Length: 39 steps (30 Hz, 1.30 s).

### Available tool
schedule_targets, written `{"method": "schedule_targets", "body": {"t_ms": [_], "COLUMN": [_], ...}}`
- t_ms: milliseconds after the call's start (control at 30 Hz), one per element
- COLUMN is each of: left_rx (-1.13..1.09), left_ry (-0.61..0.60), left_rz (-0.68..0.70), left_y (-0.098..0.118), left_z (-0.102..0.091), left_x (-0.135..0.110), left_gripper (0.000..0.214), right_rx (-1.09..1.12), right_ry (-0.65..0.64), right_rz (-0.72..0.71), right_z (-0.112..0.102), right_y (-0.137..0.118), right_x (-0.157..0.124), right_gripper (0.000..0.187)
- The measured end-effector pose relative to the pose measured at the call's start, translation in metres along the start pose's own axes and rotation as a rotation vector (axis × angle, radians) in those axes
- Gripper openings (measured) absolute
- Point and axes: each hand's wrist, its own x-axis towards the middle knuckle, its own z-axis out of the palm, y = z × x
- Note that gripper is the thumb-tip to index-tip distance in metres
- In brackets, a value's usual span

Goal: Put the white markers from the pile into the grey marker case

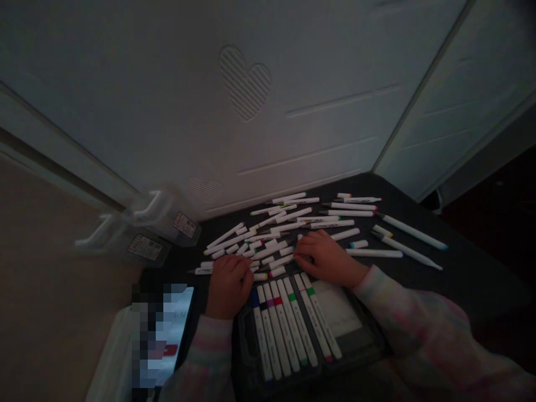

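Many loose white markers (288, 226) and short caps (276, 272) lie scattered over the dark tabletop. My left hand (228, 286) rests at the near left edge of this pile, fingers curled in beside several caps; what they hold, if anything, is hidden. Over the pile's near middle, my right hand (329, 258) is closed with bent fingers among the markers; I cannot make out what is in them. Between my forearms sits an open dark marker case (246, 349). Capped markers (281, 324) stand side by side in its left part, and two more (318, 318) lie to their right.
A lit screen (180, 324), partly pixelated, lies left of the case. Two clear plastic boxes (184, 226) with handles and labels stand at the back left. Behind the dark tabletop (469, 279) rises a white panel (314, 134) with embossed hearts.
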Motion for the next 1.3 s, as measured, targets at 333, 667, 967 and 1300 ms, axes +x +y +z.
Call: {"method": "schedule_targets", "body": {"t_ms": [333,667,967,1300], "left_rx": [0.006,-0.176,-0.670,-1.284], "left_ry": [0.058,0.176,0.401,0.541], "left_rz": [-0.071,-0.345,-0.820,-0.967], "left_y": [-0.002,-0.017,-0.017,-0.016], "left_z": [0.004,-0.005,-0.027,-0.078], "left_x": [0.001,0.002,0.009,0.036], "left_gripper": [0.019,0.016,0.024,0.013], "right_rx": [-0.024,-0.006,0.002,0.011], "right_ry": [0.019,0.113,0.132,0.115], "right_rz": [0.005,0.035,0.036,0.031], "right_z": [0.002,0.003,0.008,0.004], "right_y": [0.000,0.001,0.005,0.002], "right_x": [0.000,-0.001,-0.001,-0.001], "right_gripper": [0.018,0.018,0.018,0.019]}}
